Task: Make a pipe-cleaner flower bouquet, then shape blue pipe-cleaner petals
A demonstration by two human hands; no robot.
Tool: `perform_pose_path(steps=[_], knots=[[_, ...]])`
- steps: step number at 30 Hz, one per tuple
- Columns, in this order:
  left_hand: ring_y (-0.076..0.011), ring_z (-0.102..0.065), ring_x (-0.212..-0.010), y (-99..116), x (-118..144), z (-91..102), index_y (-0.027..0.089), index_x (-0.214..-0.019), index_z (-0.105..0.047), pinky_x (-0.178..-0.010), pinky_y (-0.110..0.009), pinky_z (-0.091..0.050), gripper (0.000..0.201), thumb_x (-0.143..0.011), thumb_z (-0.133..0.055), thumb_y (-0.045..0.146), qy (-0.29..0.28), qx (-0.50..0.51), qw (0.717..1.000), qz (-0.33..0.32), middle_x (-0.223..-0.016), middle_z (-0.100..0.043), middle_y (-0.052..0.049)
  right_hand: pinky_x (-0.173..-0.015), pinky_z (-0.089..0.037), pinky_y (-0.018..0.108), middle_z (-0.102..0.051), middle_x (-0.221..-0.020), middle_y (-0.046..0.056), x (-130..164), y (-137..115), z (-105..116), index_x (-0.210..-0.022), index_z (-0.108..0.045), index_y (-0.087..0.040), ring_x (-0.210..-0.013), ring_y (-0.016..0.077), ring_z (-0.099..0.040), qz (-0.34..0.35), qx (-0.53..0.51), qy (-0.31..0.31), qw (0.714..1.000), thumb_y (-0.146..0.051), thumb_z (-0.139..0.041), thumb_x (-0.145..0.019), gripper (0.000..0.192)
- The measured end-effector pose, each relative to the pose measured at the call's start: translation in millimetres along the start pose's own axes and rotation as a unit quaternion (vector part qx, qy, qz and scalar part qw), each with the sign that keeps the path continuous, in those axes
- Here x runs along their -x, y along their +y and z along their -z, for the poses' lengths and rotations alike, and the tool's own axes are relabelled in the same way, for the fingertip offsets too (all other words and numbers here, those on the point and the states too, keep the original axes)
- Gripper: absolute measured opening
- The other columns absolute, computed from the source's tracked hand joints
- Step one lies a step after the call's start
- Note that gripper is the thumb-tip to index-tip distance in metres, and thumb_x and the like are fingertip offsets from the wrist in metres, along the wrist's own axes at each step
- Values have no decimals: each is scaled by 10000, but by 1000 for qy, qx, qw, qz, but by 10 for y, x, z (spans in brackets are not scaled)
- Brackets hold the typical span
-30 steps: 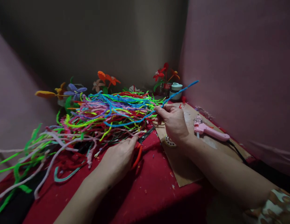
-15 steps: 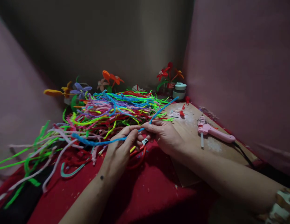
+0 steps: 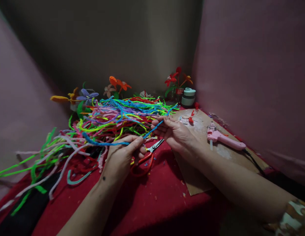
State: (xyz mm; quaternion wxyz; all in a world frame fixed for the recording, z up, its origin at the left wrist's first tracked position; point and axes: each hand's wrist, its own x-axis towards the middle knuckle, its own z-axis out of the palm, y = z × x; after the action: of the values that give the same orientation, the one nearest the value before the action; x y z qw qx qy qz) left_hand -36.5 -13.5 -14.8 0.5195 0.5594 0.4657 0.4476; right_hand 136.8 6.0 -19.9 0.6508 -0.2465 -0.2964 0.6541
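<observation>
A blue pipe cleaner stretches between my two hands, its left tail curving out over the red cloth. My left hand pinches it near its middle between thumb and fingers. Farther up and to the right, my right hand grips it close to its far end, with the tip poking out beyond the fingers. Below the strand, red-handled scissors lie on the cloth, their blades slightly behind my left fingers. Behind both hands spreads a heap of many-coloured pipe cleaners.
A pink glue gun rests on a brown board at right, its cord trailing off. Pipe-cleaner flowers and a lidded jar stand at the back. Loose strands spill left over the red cloth.
My right hand has slid along the blue pipe cleaner, up and to the right, away from my left hand. The scissors now show more fully between them.
</observation>
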Motion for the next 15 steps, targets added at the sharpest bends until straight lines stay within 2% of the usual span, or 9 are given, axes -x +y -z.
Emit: perform_pose_path(steps=[5,9,15], knots=[[-85,-517,-410,-53,-77,86,133,-723,-631,-357,-161,-380,195,-686,-684,318,17,53,998,-3,-532,-605,-5,-669,-493,288,-652,-643,-3,-95,-17,97,-755,-586,-189,-670,137,-637,37,-15,30,999,-203,-544,-814,74],[-68,-494,-388,-52,-140,123,131,-703,-616,-343,-146,-365,184,-642,-716,272,32,119,992,13,-524,-596,9,-651,-495,284,-632,-610,-12,-94,-1,90,-750,-592,-186,-638,134,-634,45,-34,6,998,-196,-561,-799,59],[-56,-545,-442,-38,-191,150,120,-681,-636,-413,-119,-416,128,-605,-734,153,52,251,967,9,-569,-645,-13,-641,-485,288,-609,-614,-18,-35,19,37,-786,-609,-203,-616,136,-618,32,15,-14,999,-294,-626,-768,94]])
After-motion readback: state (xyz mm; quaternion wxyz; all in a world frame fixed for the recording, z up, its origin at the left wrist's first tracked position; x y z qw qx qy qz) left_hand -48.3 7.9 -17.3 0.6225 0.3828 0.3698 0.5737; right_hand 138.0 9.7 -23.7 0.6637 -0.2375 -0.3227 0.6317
